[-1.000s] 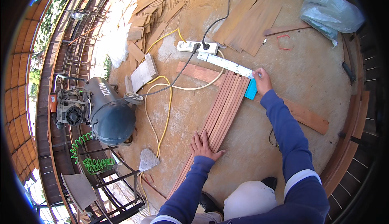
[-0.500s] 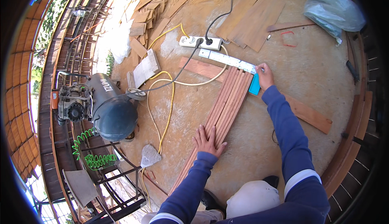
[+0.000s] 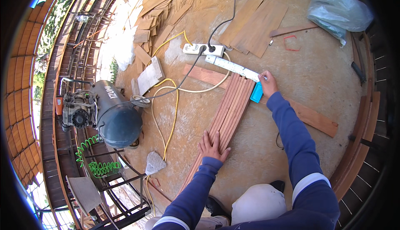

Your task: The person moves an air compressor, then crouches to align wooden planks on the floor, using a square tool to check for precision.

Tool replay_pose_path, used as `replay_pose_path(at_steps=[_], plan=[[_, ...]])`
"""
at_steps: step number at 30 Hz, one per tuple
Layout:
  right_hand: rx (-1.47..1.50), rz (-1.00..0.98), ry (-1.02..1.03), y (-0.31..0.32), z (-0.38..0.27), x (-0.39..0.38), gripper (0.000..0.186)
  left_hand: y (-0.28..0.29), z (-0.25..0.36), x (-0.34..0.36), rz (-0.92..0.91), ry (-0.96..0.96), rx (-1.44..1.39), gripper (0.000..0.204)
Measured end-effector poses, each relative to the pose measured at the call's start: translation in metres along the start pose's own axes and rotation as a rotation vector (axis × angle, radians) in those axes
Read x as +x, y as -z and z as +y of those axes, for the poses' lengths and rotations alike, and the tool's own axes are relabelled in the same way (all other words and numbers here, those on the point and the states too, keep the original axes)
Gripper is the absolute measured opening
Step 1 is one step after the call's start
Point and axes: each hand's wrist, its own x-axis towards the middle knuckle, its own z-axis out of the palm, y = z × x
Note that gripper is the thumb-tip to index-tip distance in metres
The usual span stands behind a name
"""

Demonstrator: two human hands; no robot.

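- The bundle of wooden strips (image 3: pixel 233 109), reddish brown and laid side by side, lies on the floor (image 3: pixel 258 146) in front of the person, slanting from the near left to the far right.
- The left hand (image 3: pixel 213 147) rests palm down on the strips, fingers spread; it presses on them without gripping round them.
- The right hand (image 3: pixel 268 83) is just beside the strips' far right corner, fingers and thumb closed on the square (image 3: pixel 231 66) near where its blade meets the handle.
- The square's pale metal blade spans the far end of the strips and runs out past their left side; its blue handle (image 3: pixel 256 92) lies along their right side.
- A flat plank (image 3: pixel 310 116) crosses near the strips' far end, showing on both sides of them.
- Just beyond that end is a white power strip (image 3: pixel 198 51) with plugs in it.
- Farther beyond the strips lie thin flat boards (image 3: pixel 266 26), with a clear plastic bag (image 3: pixel 339 11) to the right.
- Well left of the strips stands a dark air compressor (image 3: pixel 118 119); a grey stone (image 3: pixel 155 162) sits between the two.
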Motion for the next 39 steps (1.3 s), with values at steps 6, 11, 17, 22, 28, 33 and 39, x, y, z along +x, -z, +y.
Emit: replay_pose_path(at_steps=[6,11,17,22,28,33,39], plan=[[-0.041,0.007,0.048,0.005,0.006,0.003,0.020,0.009,0.002,0.003,-0.016,0.017,0.005,0.105],[0.021,0.095,-0.008,0.013,0.008,-0.002,0.019,0.012,-0.037,-0.041,-0.194,0.236,0.028,0.129],[0.260,0.224,-0.116,0.019,0.026,-0.003,0.016,0.015,-0.041,-0.044,-0.250,0.269,0.014,0.124],[0.441,0.280,-0.098,0.021,0.032,0.002,0.011,0.017,-0.027,-0.024,-0.225,0.235,-0.018,0.121],[0.396,0.385,-0.185,0.030,0.031,0.019,0.015,0.014,0.007,-0.002,-0.188,0.237,0.054,0.119],[0.204,0.218,-0.089,0.042,0.016,0.062,0.018,0.009,0.007,-0.005,-0.150,0.219,0.030,0.120],[0.147,0.076,-0.036,0.023,-0.003,0.086,0.019,0.005,0.012,-0.005,-0.124,0.226,0.083,0.120]])
